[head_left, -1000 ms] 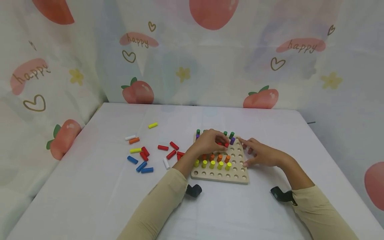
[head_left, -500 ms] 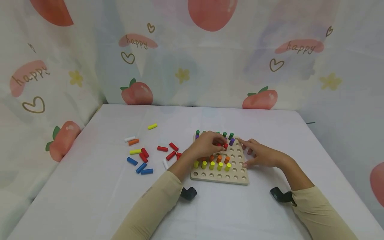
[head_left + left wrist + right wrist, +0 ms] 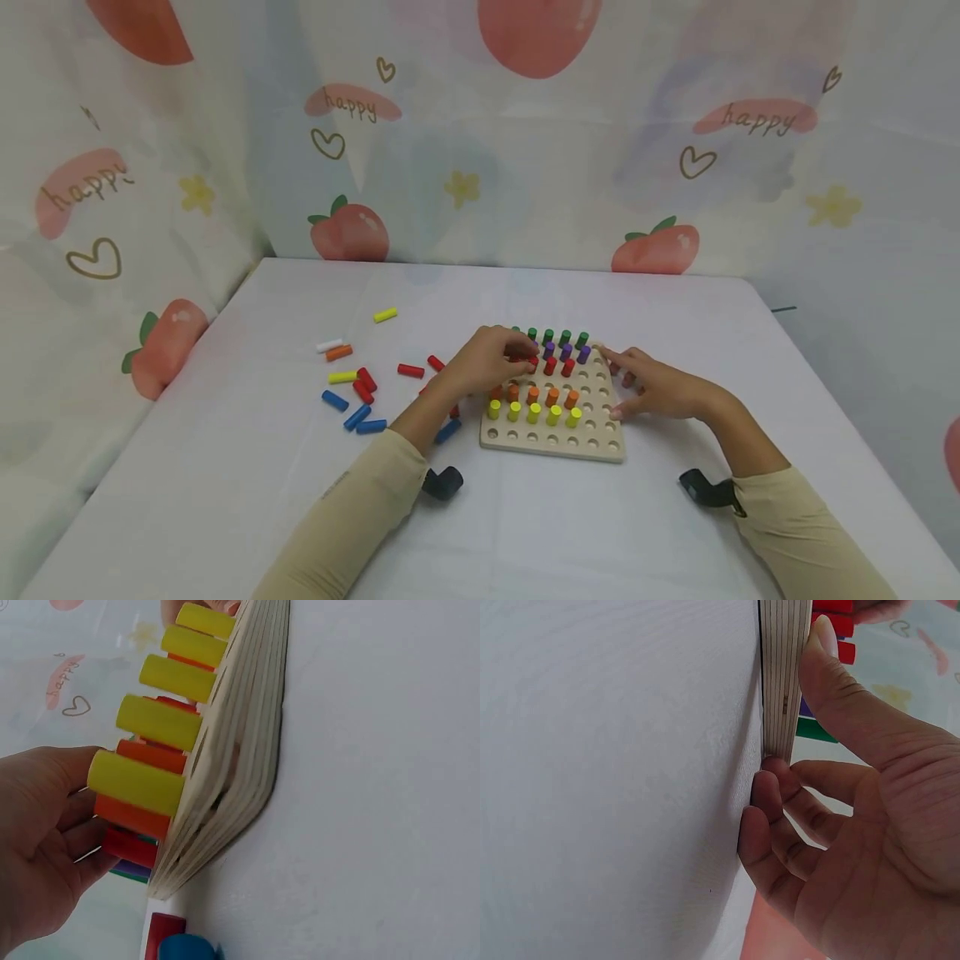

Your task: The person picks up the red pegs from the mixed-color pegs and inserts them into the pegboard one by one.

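Observation:
A wooden pegboard (image 3: pixel 551 452) lies on the table with coloured pegs upright in its holes. My left hand (image 3: pixel 486 360) reaches over its left side, curled fingertips and thumb around a red peg (image 3: pixel 532 365) in the red row. In the left wrist view that hand (image 3: pixel 45 832) shows behind the yellow pegs (image 3: pixel 135 782). My right hand (image 3: pixel 660 385) holds the board's right side, thumb at the edge and index finger at the far corner. From the right wrist view, its other fingers (image 3: pixel 765 832) bend beside the board. My left hand hides the left ends of the back rows.
Loose red pegs (image 3: pixel 410 371), blue pegs (image 3: pixel 357 417), yellow pegs (image 3: pixel 385 315), an orange peg (image 3: pixel 339 353) and a white peg (image 3: pixel 329 345) lie left of the board. Another blue peg (image 3: pixel 447 431) rests close to my left forearm. A patterned cloth backdrop (image 3: pixel 525 192) stands behind the table.
My left hand has shifted left along the red row, uncovering more red, purple and green pegs. A blue peg by the forearm has come into sight. My right hand stays in place.

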Demonstrator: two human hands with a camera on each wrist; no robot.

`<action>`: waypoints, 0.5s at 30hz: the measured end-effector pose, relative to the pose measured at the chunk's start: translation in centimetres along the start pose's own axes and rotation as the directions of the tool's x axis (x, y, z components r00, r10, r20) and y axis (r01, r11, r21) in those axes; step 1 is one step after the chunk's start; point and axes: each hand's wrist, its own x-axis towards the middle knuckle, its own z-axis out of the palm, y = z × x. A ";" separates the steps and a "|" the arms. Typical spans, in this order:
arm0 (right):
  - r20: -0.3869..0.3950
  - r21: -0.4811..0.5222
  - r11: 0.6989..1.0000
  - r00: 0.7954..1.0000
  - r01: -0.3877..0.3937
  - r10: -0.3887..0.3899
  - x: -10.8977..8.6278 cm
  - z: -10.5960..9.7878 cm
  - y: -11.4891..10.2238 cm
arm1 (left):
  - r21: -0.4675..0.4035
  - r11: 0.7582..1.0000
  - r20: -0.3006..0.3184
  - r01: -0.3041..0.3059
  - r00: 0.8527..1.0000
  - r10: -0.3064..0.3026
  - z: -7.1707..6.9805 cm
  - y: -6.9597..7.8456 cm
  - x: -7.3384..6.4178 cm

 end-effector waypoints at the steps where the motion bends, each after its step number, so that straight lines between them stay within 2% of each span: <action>1: 0.001 0.001 1.000 1.000 0.000 0.000 0.0 0.0 0.0 | -0.003 1.000 -0.004 0.004 1.000 -0.004 -0.1 0.0 -0.1; 8: 0.006 0.001 1.000 1.000 0.007 -0.007 -0.1 -0.1 0.2 | 0.009 1.000 -0.032 -0.002 0.999 0.002 -0.7 -0.4 -0.5; 15: 0.012 0.001 1.000 1.000 0.010 -0.010 0.2 -0.1 0.2 | -0.020 0.999 -0.054 -0.029 0.998 0.028 -1.8 -1.9 -1.3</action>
